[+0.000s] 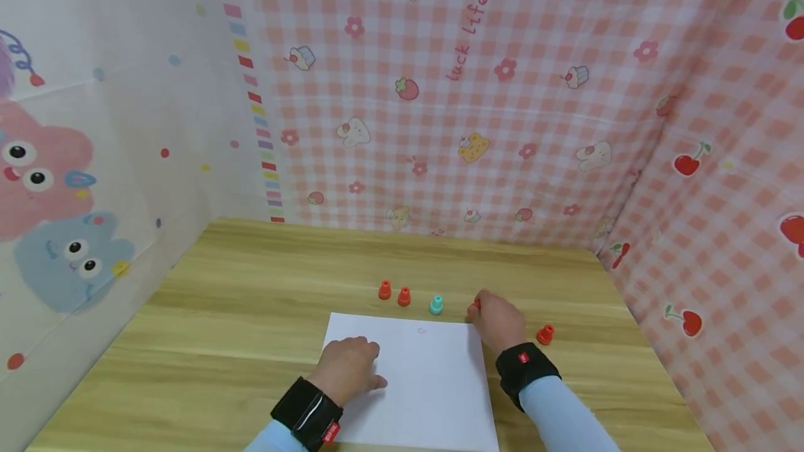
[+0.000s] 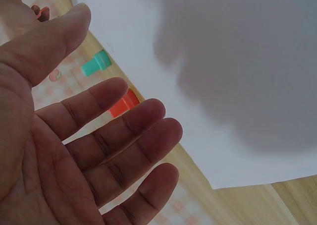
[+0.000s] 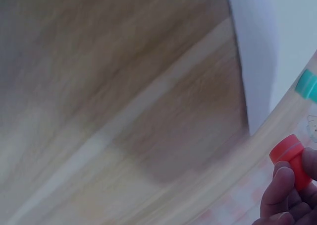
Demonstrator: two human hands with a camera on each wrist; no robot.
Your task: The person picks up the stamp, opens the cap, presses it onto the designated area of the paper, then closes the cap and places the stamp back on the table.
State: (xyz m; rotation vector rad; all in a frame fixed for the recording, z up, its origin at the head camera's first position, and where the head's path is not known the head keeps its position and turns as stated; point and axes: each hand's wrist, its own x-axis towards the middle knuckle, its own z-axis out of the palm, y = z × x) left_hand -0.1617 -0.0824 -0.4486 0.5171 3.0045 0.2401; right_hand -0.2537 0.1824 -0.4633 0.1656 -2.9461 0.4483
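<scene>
At the white paper's (image 1: 433, 396) far right corner, our right hand (image 1: 500, 323) pinches a red piece (image 3: 288, 149); our left hand (image 1: 345, 370), fingers loose, hovers above its left side.

PASS: between left hand (image 1: 347, 370) and right hand (image 1: 502, 323) | OBSTACLE: teal piece (image 1: 436, 306) beyond paper (image 1: 433, 389)

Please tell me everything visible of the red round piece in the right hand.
The red, round, plastic-looking piece has a wide, ringed end and a narrower body. The right hand pinches the narrow part, leaving the wide end exposed, near the far right corner of the white rectangular paper sheet. Its other end is hidden.
</scene>
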